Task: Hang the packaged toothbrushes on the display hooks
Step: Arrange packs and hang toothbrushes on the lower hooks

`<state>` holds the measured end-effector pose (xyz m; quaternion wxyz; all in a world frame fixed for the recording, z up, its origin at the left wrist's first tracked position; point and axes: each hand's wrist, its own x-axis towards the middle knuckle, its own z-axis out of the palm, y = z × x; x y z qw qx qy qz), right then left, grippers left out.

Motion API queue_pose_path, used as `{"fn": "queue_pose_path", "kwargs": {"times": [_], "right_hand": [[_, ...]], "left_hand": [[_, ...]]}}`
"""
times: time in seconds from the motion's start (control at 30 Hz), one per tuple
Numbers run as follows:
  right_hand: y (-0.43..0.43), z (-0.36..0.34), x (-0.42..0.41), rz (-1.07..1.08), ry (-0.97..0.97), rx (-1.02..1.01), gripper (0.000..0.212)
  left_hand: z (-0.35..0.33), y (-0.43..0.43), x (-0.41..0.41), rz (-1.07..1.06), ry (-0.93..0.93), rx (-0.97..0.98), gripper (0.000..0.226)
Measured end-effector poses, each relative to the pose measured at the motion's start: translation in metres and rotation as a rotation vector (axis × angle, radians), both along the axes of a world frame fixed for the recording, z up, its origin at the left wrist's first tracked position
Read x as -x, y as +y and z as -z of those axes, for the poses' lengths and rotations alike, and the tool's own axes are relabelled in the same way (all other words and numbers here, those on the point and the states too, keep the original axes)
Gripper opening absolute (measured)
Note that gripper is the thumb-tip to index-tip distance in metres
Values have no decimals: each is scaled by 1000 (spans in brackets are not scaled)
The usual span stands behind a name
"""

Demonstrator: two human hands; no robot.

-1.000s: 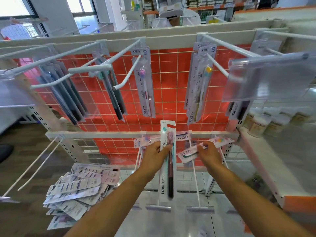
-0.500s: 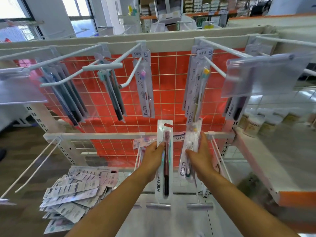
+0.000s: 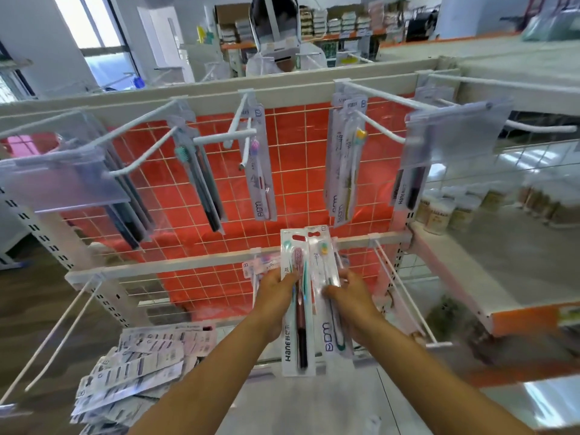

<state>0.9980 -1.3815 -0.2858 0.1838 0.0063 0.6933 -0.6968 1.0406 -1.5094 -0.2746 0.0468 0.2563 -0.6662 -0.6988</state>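
My left hand grips a Hane toothbrush pack with a dark red brush, held upright in front of the lower rail. Beside it, my right hand holds a clear pack with a yellow-headed and a green brush, upright and touching the Hane pack. Above, white display hooks stick out from the top rail over an orange grid panel. Packs hang on them: one pink-brush pack, a yellow-brush group, dark ones at the left.
A heap of loose toothbrush packs lies on the low shelf at the left. Bare lower hooks jut toward me at the right and left. Clear price-tag flaps hang off hook ends. Jars stand on the right shelf. A person is behind the rack.
My right hand lifted a clear pack off the lower hook, turned it upright and brought it against the Hane pack in my left hand. The view tilted upward.
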Motion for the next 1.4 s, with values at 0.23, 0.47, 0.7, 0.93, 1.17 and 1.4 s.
{"fn": "queue_pose_path", "kwargs": {"times": [0.23,0.47,0.7,0.93,1.17,1.4], "right_hand": [[-1,-8,-29,6,-11,21,25],[-13,-16,-56,0,-17,72,19],[-32,-22,-84,-24,0,118,17],[-45,-25,-111,-27,2,105,20],[-51,-24,-133,-51,-3,135,21],[-57,-25,-140,-60,-38,137,21]], "left_hand": [[-7,-2,-21,-29,-23,9,16],[-15,-17,-51,-60,21,-27,17],[-22,-36,-81,-70,76,3,17],[-19,-49,-106,-107,59,-17,18],[-14,-59,-125,-21,108,-2,13],[-12,-64,-134,-39,131,22,15]]}}
